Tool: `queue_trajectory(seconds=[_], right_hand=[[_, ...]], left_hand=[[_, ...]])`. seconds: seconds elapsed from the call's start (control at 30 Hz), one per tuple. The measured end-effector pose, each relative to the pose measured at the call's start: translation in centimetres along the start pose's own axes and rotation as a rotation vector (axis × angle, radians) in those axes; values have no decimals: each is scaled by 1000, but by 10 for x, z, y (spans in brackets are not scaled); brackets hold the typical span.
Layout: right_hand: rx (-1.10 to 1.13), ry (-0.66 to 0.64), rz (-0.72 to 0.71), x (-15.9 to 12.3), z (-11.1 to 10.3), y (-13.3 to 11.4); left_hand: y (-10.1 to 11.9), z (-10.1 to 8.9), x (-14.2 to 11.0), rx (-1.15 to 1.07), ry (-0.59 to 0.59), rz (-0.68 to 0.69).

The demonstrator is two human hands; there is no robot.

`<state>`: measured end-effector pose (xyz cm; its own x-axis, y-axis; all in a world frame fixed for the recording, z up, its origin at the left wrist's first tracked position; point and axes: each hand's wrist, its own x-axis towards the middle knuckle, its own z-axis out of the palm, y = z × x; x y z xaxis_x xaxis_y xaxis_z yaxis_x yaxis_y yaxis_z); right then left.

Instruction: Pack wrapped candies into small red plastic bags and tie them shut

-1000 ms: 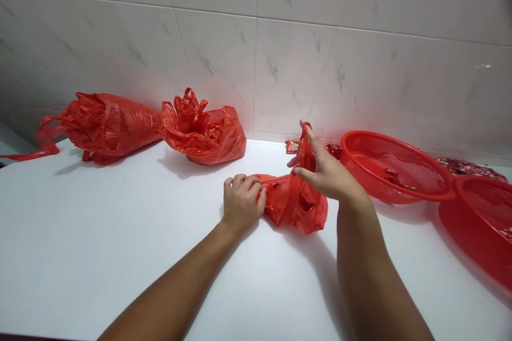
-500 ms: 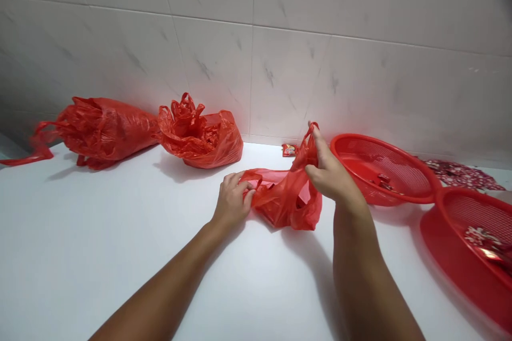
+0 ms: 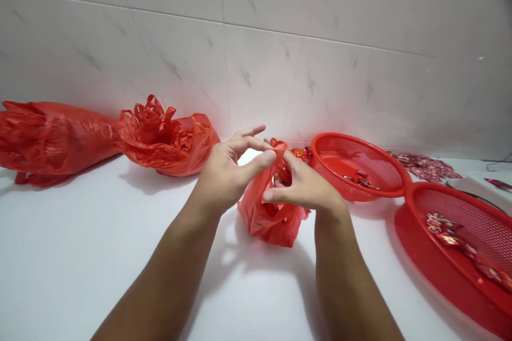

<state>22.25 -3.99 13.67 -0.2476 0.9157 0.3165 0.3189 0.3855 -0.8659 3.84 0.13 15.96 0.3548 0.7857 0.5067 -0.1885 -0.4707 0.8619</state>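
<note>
A thin red plastic bag point(image 3: 272, 224) stands on the white table in front of me, its top gathered between both hands. My left hand point(image 3: 230, 173) pinches the bag's upper edge between thumb and fingers. On the other side, my right hand point(image 3: 302, 184) has its fingers in the handle area and grips the bag. Some of the right fingertips are hidden behind the plastic. What lies inside the bag is mostly covered. Just behind my right hand, small red wrapped packets point(image 3: 302, 153) lie near the wall.
Two red plastic baskets point(image 3: 360, 141) point(image 3: 416, 224) stand at the right with small wrapped packets in them. A bundle of red bags point(image 3: 60, 136) and an opened red bag stuffed with plastic point(image 3: 172, 144) lie at the left. Patterned red cloth-like material point(image 3: 430, 168) is behind the baskets, along the tiled wall point(image 3: 264, 74).
My left hand has risen from the bag's left side to its top edge. My right hand has lowered, bringing the handles down. The view has turned slightly right.
</note>
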Motion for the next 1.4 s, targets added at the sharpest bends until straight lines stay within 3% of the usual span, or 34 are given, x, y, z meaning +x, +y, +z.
queue_trajectory(seconds=[0.13,0.23,0.37,0.47,0.53,0.6,0.67,0.73,0.87,1.0,1.1,1.3,1.4], right_hand=[[-57,-166,31,8,20,-10],[-75,-191,45,11,30,-8],[120,-188,166,8,27,-4],[269,-214,223,4,22,-5],[338,-175,228,5,21,-4],[469,-48,227,8,21,0],[600,68,208,11,21,5],[644,88,165,13,21,11],[598,27,80,12,19,14],[445,-64,-6,5,7,9],[217,-99,-45,-1,-4,5],[-118,235,-297,2,4,4],[-239,308,-419,6,13,4]], left_hand=[[7,1,-7,282,-146,-6],[14,-14,-10,413,-217,-58],[23,-39,-11,522,-327,-151],[27,-47,-9,603,-392,-181],[29,-47,-8,652,-337,-147],[31,-48,-9,673,-279,-94],[32,-50,-11,668,-315,-50],[31,-51,-13,636,-410,-12],[18,-44,-15,509,-431,-8],[2,-32,-10,447,-504,-207],[0,-31,-6,521,-532,-256],[10,-34,-3,353,-478,-406],[9,-34,-2,252,-401,-353]])
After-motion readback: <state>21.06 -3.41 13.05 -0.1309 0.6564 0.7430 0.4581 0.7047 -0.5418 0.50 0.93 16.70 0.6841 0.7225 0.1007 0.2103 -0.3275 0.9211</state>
